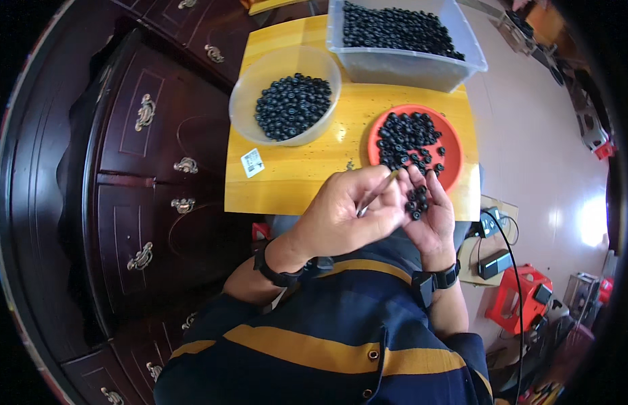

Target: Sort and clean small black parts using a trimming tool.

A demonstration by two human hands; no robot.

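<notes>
My left hand point(344, 212) is closed around a slim, pointed metal tool point(374, 195); its exact kind is partly hidden by the fingers. Beside it, my right hand point(435, 226) is turned palm up, fingers curled, cupping several small black round pieces point(416, 202) with holes in them. Both hands meet over the near edge of a red-orange plate point(451, 145), the tool tip close to the right fingers. More of the same black pieces point(405, 135) lie on that plate, heaped towards its left side.
On the yellow wooden table point(293, 185) stand a round translucent bowl point(241, 111) and, behind the plate, a large clear bin point(401, 71), both holding black pieces. A white label point(252, 163) lies near the bowl. Dark drawers point(135, 135) line the left; a red stool point(506, 297) stands right.
</notes>
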